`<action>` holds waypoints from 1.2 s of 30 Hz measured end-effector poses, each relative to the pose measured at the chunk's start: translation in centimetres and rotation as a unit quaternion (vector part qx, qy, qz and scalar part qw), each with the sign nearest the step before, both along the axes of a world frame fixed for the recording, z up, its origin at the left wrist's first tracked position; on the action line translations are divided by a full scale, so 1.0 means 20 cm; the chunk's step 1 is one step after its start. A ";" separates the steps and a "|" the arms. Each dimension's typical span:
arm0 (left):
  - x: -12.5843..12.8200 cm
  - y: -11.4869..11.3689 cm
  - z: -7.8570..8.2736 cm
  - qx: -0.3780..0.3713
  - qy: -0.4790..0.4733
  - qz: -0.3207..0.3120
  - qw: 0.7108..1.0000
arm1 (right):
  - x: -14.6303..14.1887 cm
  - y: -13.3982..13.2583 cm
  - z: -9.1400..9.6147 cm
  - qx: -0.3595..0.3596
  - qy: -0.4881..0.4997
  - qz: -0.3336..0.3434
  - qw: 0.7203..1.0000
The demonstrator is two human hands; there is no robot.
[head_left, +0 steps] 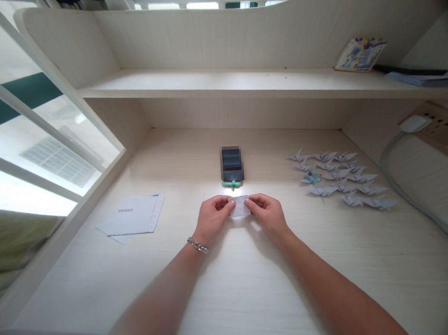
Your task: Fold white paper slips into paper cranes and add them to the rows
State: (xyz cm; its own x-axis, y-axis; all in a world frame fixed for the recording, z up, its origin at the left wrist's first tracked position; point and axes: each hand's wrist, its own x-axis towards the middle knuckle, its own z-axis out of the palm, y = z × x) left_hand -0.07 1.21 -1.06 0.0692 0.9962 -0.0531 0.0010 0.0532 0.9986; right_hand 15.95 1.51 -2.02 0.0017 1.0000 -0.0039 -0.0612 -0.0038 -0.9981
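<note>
My left hand (213, 218) and my right hand (265, 215) pinch opposite sides of a small square of white paper (240, 207) just above the pale wood desk (231, 283). The paper looks creased or partly folded. Straight ahead of it, a smartphone (231, 166) with a blurred screen leans upright on a small green stand (231, 184). To the right lies a group of several folded paper cranes (340, 175). A stack of white paper sheets (130, 217) lies to the left of my hands.
A silver chain bracelet (197, 245) circles my left wrist. A wooden shelf (219, 82) spans above the desk, holding a printed booklet (360, 54). A wall socket (434, 129) with a white plug and grey cable is at right. A window (35, 133) lies at left.
</note>
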 end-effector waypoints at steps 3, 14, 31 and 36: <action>0.00 0.00 0.00 -0.001 -0.004 0.009 1.000 | 0.00 0.00 0.00 -0.002 -0.013 0.001 1.000; 0.00 0.00 0.00 0.001 0.008 0.021 1.000 | 0.00 0.00 0.01 -0.014 -0.025 0.005 1.000; 0.00 0.00 -0.01 0.003 0.026 -0.006 1.000 | 0.00 -0.01 0.02 -0.017 -0.036 0.027 0.999; 0.00 -0.01 0.02 -0.006 0.035 -0.014 0.999 | 0.00 -0.01 0.02 -0.013 -0.026 0.017 0.999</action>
